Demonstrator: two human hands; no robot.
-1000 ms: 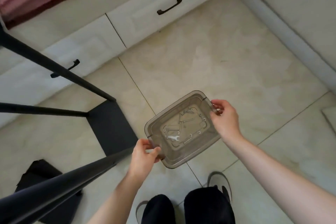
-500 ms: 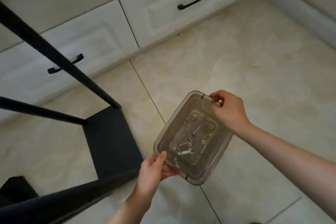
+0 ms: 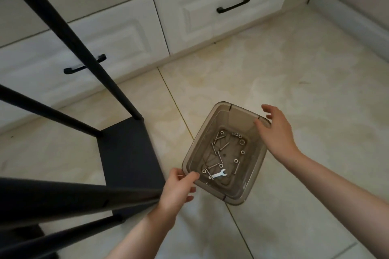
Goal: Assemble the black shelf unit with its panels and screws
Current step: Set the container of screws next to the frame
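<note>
screw tray [image 3: 248, 193] between hands — left hand [image 3: 179, 190] pinching its rim, right hand [image 3: 276, 132] spread beside it

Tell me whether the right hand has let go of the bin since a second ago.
Yes. The right hand was pinching the bin's far rim; its fingers are now spread open, just clear of it toward the right.

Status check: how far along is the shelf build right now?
Done: four black poles already stand on the black bottom panel. In hand: the clear plastic bin of screws, nuts and a small wrench sits on the floor; the left hand pinches its rim, the right hand is open beside it. Left: no upper panels are fitted in view.
</note>
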